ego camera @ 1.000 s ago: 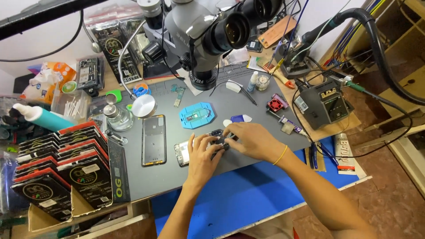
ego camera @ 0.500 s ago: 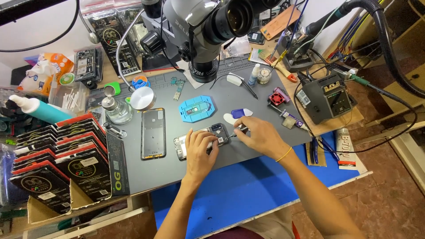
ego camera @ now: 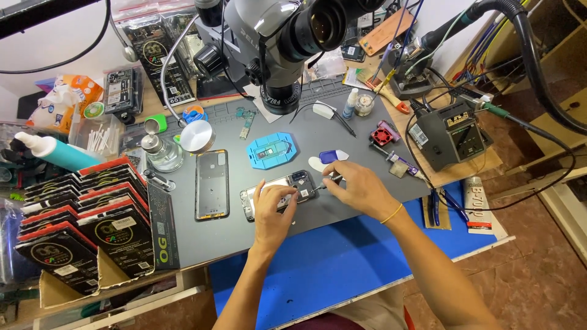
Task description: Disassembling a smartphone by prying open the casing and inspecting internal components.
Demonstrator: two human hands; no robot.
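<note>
An opened phone (ego camera: pixel 292 183) lies on its face on the grey work mat (ego camera: pixel 318 137), its inner boards showing. My left hand (ego camera: pixel 273 211) rests on its near edge, fingers pressing the body down. My right hand (ego camera: pixel 359 189) grips a thin tool (ego camera: pixel 324 184) like a pen, its tip touching the phone's upper right part near the camera. A second phone with a dark screen (ego camera: pixel 212 183) lies flat to the left of the opened one.
A blue fixture (ego camera: pixel 271 150) and a white and blue pick (ego camera: pixel 329 157) lie behind the phone. A stereo microscope (ego camera: pixel 284 36) hangs over the mat's far side. Stacked red and black boxes (ego camera: pixel 85 214) stand left; a soldering station (ego camera: pixel 449 134) right.
The view has shifted slightly. My left hand has slid along the phone's near edge, and my right hand has brought the tool tip down onto the phone's upper right part.
</note>
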